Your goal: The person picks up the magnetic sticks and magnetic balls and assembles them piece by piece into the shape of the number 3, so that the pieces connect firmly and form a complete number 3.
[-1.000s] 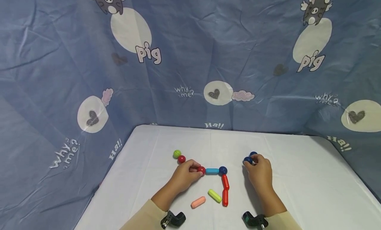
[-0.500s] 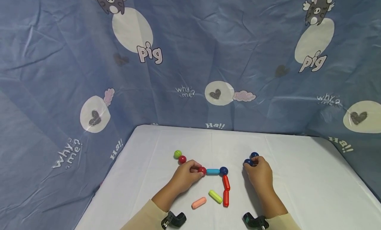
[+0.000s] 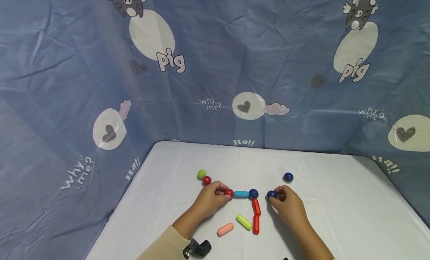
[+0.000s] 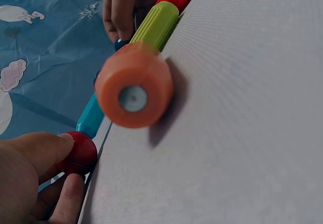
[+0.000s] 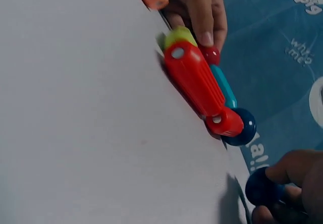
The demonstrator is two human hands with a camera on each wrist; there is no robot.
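Observation:
My left hand (image 3: 209,201) pinches a red ball (image 3: 229,193) at the left end of a light blue magnetic rod (image 3: 241,194). That rod's right end meets a dark blue ball (image 3: 253,194), from which two red rods (image 3: 256,207) run end to end toward me. Between thumb and fingers, my right hand (image 3: 289,206) holds another dark blue ball (image 3: 271,194), just right of the joined pieces and apart from them. The right wrist view shows this held ball (image 5: 262,186) close to the white surface.
Nearer me on the white table (image 3: 339,200) lie a yellow-green rod (image 3: 244,222) and a salmon rod (image 3: 225,229). A green ball (image 3: 201,174) and a second red ball (image 3: 206,180) touch beyond my left hand. One loose dark blue ball (image 3: 288,177) lies at the back right.
My right hand has moved left and toward me with one dark blue ball, leaving the other dark blue ball behind on the table. The left hand has kept its pinch on the red ball.

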